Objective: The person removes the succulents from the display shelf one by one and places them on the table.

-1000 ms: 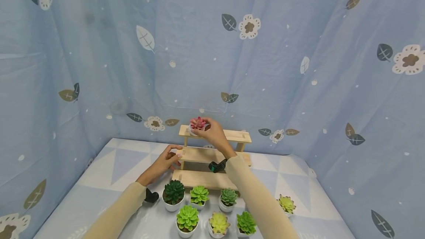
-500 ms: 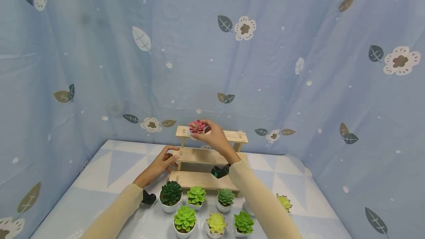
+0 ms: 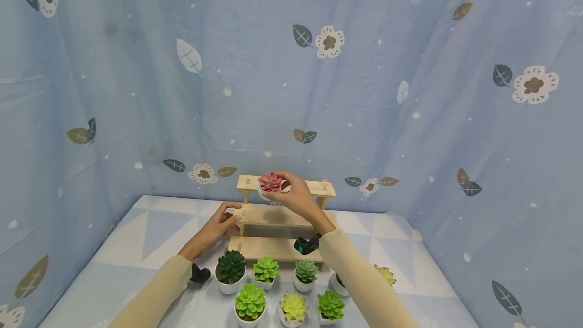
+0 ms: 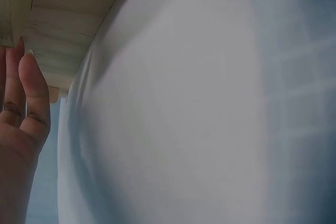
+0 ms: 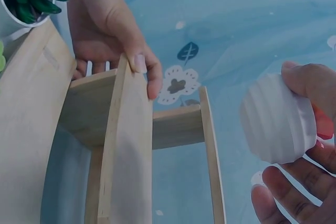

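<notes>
Pinching a small white ribbed pot of pink succulent (image 3: 271,184) in curled fingers just above the top tier, the right hand (image 3: 298,197) holds it level, while the left hand (image 3: 221,223) grips the middle tier of the pale wooden three-step shelf (image 3: 319,187), apparently steadying it.

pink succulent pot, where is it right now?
Head view: the pink succulent pot is held in the right hand, at the left end of the wooden stand's top shelf.

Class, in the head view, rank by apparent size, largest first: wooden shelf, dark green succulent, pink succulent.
1. Wooden shelf
2. Dark green succulent
3. Pink succulent, though it sits farther from the camera, so its true size against the green one is unsure.
</notes>
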The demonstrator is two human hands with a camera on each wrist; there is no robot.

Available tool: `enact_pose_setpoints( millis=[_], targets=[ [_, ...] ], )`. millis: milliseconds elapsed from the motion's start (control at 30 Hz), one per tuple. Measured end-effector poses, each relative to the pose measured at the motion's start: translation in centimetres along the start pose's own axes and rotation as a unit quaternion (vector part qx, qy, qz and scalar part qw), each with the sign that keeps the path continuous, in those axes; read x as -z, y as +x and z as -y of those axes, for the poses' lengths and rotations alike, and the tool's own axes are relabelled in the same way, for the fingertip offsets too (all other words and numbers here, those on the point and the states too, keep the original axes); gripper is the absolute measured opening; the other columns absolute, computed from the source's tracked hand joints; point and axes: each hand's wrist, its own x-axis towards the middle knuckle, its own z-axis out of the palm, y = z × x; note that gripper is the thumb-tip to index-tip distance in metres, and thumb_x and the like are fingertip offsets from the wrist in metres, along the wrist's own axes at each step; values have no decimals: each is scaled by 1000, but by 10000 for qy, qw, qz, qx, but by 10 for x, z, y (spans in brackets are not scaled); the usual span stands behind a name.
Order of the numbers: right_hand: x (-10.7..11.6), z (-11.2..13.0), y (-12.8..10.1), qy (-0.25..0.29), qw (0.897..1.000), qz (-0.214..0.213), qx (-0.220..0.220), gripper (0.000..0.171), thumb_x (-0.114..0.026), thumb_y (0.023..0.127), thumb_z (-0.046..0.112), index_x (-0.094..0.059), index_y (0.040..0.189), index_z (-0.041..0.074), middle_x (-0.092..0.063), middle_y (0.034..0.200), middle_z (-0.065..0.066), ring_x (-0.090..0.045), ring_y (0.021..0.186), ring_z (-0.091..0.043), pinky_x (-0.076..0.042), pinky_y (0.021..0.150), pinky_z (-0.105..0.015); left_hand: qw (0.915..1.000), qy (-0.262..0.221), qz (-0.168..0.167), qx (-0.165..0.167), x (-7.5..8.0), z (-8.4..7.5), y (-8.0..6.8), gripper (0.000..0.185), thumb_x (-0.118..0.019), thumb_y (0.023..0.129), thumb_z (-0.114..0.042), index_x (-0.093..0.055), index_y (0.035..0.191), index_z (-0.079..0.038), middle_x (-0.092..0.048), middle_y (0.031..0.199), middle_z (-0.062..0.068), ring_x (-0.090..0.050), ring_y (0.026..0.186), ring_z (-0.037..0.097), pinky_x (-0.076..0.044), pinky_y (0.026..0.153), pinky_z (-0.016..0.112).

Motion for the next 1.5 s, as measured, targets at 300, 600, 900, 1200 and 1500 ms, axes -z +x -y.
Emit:
enact_pose_setpoints(
  millis=[300,600,900,1200,1500],
  targets=[
    [7,4,-10,-237,9997,37,101,67,-82,86,50,-60,142,22,-64,121,7,-60,102,-16,-53,78,-39,10000,-73,6,2,4,-2,2,49,-55,107,-44,-39,149,-25,-53,125,19,-59,108,41,-50,80,47],
    [16,6,-27,-447,9984,48,348,65,-84,87,44,-60,141,18,-65,118,4,-63,104,-28,-53,73,-38,10000,-80,12,15,4,0,4,48,-56,107,-44,-40,148,-26,-54,123,19,-58,108,45,-50,80,47],
    [24,0,-48,-331,9981,153,501,59,-85,87,42,-62,138,23,-66,117,7,-63,94,-22,-55,71,-33,9999,-113,31,-17,2,1,4,50,-56,107,-43,-39,149,-24,-54,122,21,-57,109,47,-51,79,46],
    [34,-11,-72,-449,9986,128,229,63,-84,87,43,-59,141,22,-64,127,4,-62,90,-19,-54,70,-33,9999,-99,33,5,3,0,2,50,-57,107,-44,-38,149,-25,-54,122,22,-57,107,43,-50,79,47],
    [42,-23,-93,-507,9986,98,67,62,-84,86,47,-61,139,24,-64,125,7,-63,89,-21,-54,71,-34,9999,-109,44,11,3,2,3,50,-56,107,-44,-38,150,-25,-54,122,21,-58,106,40,-51,79,47]
  ],
)
